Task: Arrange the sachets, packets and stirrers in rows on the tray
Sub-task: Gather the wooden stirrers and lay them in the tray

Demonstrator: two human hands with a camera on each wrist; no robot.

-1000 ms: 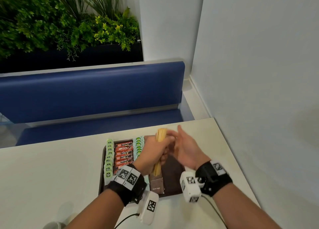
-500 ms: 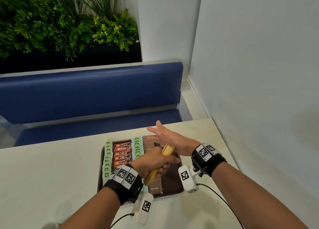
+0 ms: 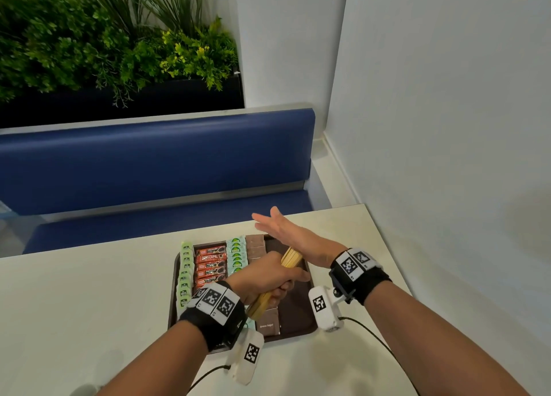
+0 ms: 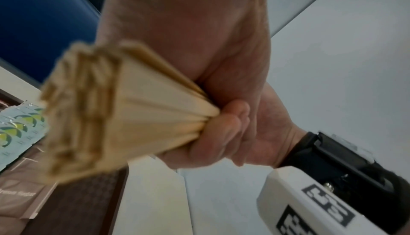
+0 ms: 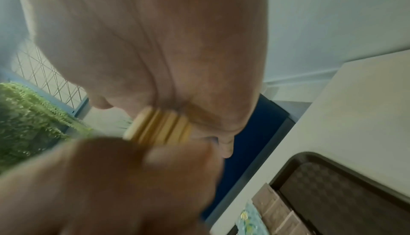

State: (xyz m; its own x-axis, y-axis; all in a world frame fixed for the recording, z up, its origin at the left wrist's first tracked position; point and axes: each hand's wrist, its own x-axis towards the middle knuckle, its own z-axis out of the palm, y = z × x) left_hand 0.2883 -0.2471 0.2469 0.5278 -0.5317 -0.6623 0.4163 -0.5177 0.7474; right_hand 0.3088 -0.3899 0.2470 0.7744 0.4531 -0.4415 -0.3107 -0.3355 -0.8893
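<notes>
On tray [image 3: 301,315], sachet rows [image 3: 208,264]; left hand [image 3: 262,279] grips stirrers [image 3: 290,258].

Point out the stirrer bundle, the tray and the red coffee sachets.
stirrer bundle [image 3: 291,257]: head view, upper end above the fist.
tray [image 3: 298,312]: head view, bare floor at right.
red coffee sachets [image 3: 210,266]: head view, middle of the row.

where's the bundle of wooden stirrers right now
In the head view, the bundle of wooden stirrers is gripped in the left hand above the tray's bare right side, its far end against the open right hand.
</notes>
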